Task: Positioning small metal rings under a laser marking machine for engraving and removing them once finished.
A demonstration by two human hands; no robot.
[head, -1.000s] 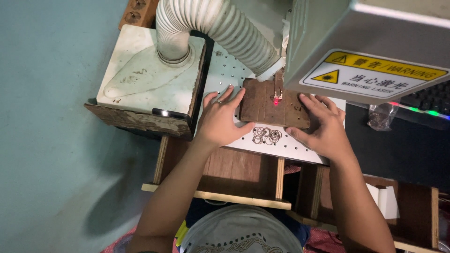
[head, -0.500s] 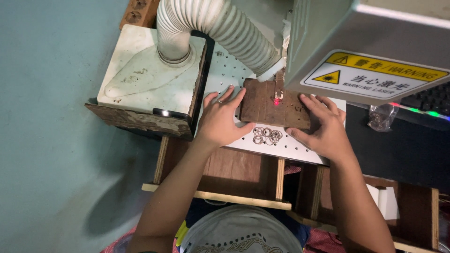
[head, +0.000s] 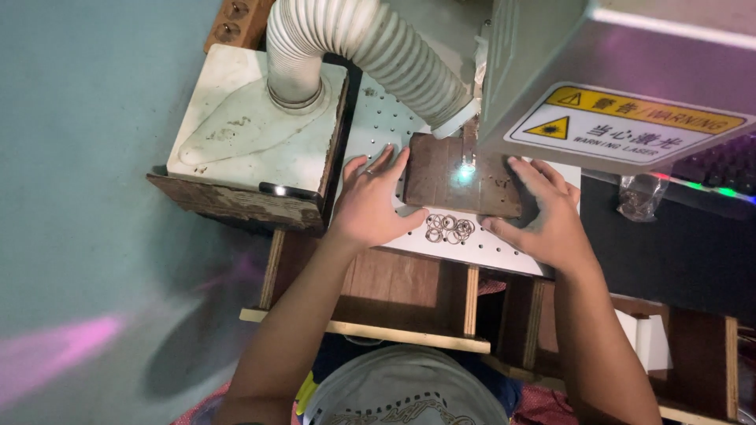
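Note:
A dark brown rectangular piece [head: 441,182] lies flat on the white perforated work plate [head: 378,126] under a grey laser machine head [head: 630,71]. A bright white-blue spot of light glows on the piece near its upper right. My left hand [head: 370,206] presses on the piece's left edge, fingers spread, a ring on one finger. My right hand [head: 547,216] holds the piece's right edge. Several small metal rings [head: 449,228] lie on the plate just in front of the piece, between my hands.
A ribbed white exhaust hose [head: 370,47] runs from a white box [head: 244,126] toward the laser head. A wooden frame [head: 370,315] supports the plate. A keyboard with coloured lights [head: 709,169] and a small clear bag [head: 638,197] sit at the right.
The small red dot on the piece has turned into a bright white-blue glow. Both hands stay on the piece's edges in the same places.

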